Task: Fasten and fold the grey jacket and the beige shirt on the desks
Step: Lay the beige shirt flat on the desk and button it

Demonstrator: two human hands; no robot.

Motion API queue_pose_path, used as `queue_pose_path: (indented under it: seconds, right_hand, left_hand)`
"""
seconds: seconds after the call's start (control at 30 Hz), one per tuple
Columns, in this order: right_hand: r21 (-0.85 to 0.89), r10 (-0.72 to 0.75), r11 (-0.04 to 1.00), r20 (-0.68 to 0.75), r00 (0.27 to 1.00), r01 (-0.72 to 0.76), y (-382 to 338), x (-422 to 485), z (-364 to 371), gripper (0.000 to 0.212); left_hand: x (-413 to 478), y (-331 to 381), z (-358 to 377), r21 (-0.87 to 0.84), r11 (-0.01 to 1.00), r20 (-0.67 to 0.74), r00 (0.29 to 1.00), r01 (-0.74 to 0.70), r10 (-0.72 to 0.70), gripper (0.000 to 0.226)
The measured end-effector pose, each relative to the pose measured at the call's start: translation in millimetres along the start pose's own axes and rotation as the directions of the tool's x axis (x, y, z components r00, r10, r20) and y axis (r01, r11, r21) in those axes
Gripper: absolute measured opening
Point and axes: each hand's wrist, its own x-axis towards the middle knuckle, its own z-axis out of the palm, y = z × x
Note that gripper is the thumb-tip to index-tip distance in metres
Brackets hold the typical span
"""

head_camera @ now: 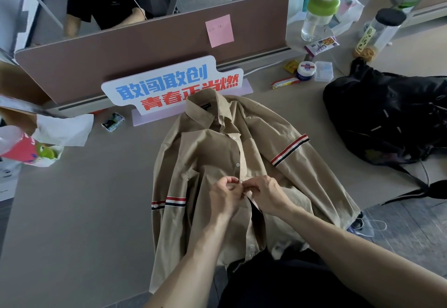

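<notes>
The beige shirt (217, 153) lies front up on the desk (79, 199), collar away from me, with red, white and dark stripes on both sleeves. Its upper buttons are fastened; below my hands the front gapes open. My left hand (223, 195) pinches the left edge of the placket at mid-chest. My right hand (268, 195) pinches the right edge beside it, fingertips meeting at a button. The hem hangs over the desk's near edge. No grey jacket is in view.
A white sign (169, 85) with blue and red characters stands behind the collar, against a brown divider (145, 48). A black bag (391, 119) lies at the right. Bottles (319, 15), jars and snack packets crowd the back right; a plastic bag (29, 150) sits at the left. A face mask (367, 225) lies by the right sleeve.
</notes>
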Motion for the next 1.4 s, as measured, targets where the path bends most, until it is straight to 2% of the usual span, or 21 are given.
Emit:
queue_pose_path:
  seconds: [0.07, 0.2, 0.43, 0.7, 0.83, 0.93, 1.0, 1.1, 1.23, 1.3, 1.33, 1.4]
  right_hand:
    - [-0.013, 0.035, 0.999, -0.003, 0.999, -0.035, -1, 1, 0, 0.030]
    - [-0.035, 0.067, 0.997, -0.007, 0.998, -0.067, 1, 4, -3, 0.025]
    - [0.093, 0.201, 0.976, -0.037, 0.979, -0.197, 0, 5, -1, 0.019]
    - [0.082, 0.237, 0.970, -0.094, 0.967, -0.230, 3, 9, 6, 0.006]
    - [-0.016, 0.190, 0.981, -0.122, 0.974, -0.193, 4, 10, 9, 0.007]
    - [-0.022, 0.209, 0.977, -0.110, 0.972, -0.213, 4, 13, 8, 0.009]
    - [0.037, 0.296, 0.955, -0.083, 0.951, -0.294, 1, 14, 8, 0.011]
    - [0.249, 0.467, 0.855, 0.012, 0.884, -0.455, 1, 21, 7, 0.016]
    - [0.433, 0.531, 0.724, 0.148, 0.835, -0.537, 5, 25, 2, 0.015]
    - [0.470, 0.536, 0.697, 0.160, 0.829, -0.542, 7, 25, 1, 0.009]
    - [0.450, 0.541, 0.715, 0.130, 0.831, -0.536, 9, 24, 0, 0.008]
    - [0.305, 0.523, 0.816, -0.026, 0.852, -0.491, 14, 19, -1, 0.008]
  left_hand:
    - [-1, -1, 0, 0.015, 1.000, 0.020, 1.000, -0.015, 0.014, 0.030]
    - [-1, -3, 3, 0.057, 0.998, -0.004, 0.999, -0.038, 0.038, 0.014]
    - [-2, 5, 3, 0.164, 0.981, -0.015, 0.994, -0.103, 0.107, 0.020]
    - [1, 1, 3, 0.120, 0.978, 0.002, 0.985, -0.173, 0.174, 0.015]
    - [5, -3, 0, 0.059, 0.986, 0.024, 0.987, -0.157, 0.156, 0.020]
    - [6, -8, -2, -0.015, 0.991, 0.040, 0.991, -0.130, 0.130, 0.023]
    - [3, -9, -4, -0.077, 0.987, 0.064, 0.987, -0.140, 0.145, 0.023]
    - [1, -8, -4, -0.159, 0.977, 0.090, 0.983, -0.145, 0.160, 0.022]
    - [7, -14, -4, -0.206, 0.977, 0.114, 0.991, -0.048, 0.072, 0.017]
    - [11, -14, -4, -0.143, 0.988, 0.137, 0.988, -0.050, 0.069, 0.016]
    - [13, -15, -5, -0.072, 0.995, 0.141, 0.987, -0.073, 0.082, 0.016]
    - [15, -16, -10, 0.129, 0.981, 0.130, 0.983, -0.143, 0.127, 0.014]
